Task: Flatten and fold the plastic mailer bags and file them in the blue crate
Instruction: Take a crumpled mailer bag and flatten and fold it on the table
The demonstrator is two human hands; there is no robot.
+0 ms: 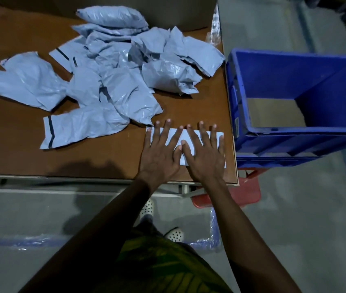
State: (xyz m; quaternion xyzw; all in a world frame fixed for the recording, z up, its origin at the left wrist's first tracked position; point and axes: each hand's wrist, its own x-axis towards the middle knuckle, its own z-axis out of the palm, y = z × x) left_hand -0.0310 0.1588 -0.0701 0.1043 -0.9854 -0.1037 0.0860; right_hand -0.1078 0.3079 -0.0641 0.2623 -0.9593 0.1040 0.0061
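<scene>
Mailer bag (185,135), folded, lies pressed under the flat, spread left hand (160,154) and right hand (205,155); a crumpled pile (121,81) awaits, and the blue crate (294,68) shows none filed.

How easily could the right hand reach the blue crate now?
Probably yes: the right hand lies flat on the folded mailer bag at the table edge, beside the open blue crate, nothing between.

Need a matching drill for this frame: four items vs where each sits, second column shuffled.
1 folded grey plastic mailer
2 pile of crumpled grey mailer bags
3 blue plastic crate
4 red plastic stool

A right of the brown table
B below the crate
C pressed under left hand and right hand
D spread across the table's far side

Pairs: 1-C, 2-D, 3-A, 4-B
</scene>
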